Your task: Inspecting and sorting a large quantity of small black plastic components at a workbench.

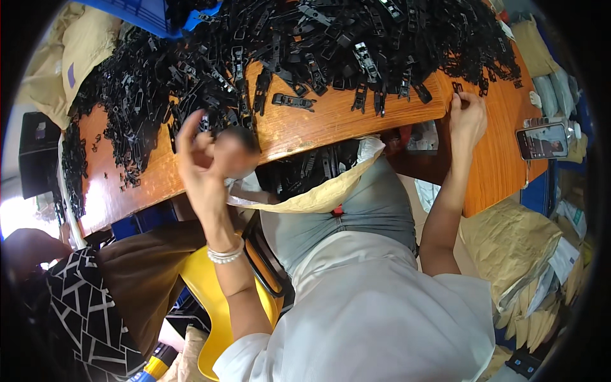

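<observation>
The wooden surface [356, 114] is orange-brown and glossy. A wide heap of black plastic clips [305, 38] covers its far side, with one single clip [293, 100] lying apart nearer the front edge. A phone [541, 141] lies at its right end.

Glossy wood under a heap of black plastic.

Varnished, smooth orange-brown table [318, 124], shiny at lower left; black plastic clips [293, 100], semi-gloss, piled along upper frame; blue plastic crate [149, 13] top left; matt tan paper sacks [509, 245] at right; glossy phone screen [542, 141]; pearly bead bracelet [224, 255]; smooth yellow plastic chair [213, 299].
</observation>
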Tool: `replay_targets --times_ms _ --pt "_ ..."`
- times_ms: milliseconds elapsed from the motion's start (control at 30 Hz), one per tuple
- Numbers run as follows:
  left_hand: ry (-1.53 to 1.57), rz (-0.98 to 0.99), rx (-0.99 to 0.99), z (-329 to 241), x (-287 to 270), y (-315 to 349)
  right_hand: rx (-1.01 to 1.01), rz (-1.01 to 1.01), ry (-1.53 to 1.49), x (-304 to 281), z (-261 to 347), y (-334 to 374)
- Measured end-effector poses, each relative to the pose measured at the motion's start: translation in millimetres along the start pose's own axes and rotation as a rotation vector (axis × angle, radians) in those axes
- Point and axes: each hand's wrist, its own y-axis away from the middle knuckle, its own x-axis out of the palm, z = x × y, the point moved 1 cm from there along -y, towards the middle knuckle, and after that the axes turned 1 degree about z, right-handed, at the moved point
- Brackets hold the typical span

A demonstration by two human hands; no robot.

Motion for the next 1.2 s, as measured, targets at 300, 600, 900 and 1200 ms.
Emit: replay_targets --times_ms 300,600,900,1200 --pt "0.737 0.624 -0.369 28.7 53.8 27.1 -0.54 0.593 -1.118 -55.7 99.2 52.7" --pt "0.912 0.744 -0.569 19.9 59.4 33.4 -0.901 0.578 -1.158 -54.1 124.5 55.5" --pt "0.939 0.699 -0.545 22.5 63.9 29.9 -1.042 0.558 -0.966 -53.2 127.0 55.5" --pt "-0.828 0.235 0.457 38.6 59.4 -17.3 -0.341 0.521 -1.217 -52.8 108.5 78.0"
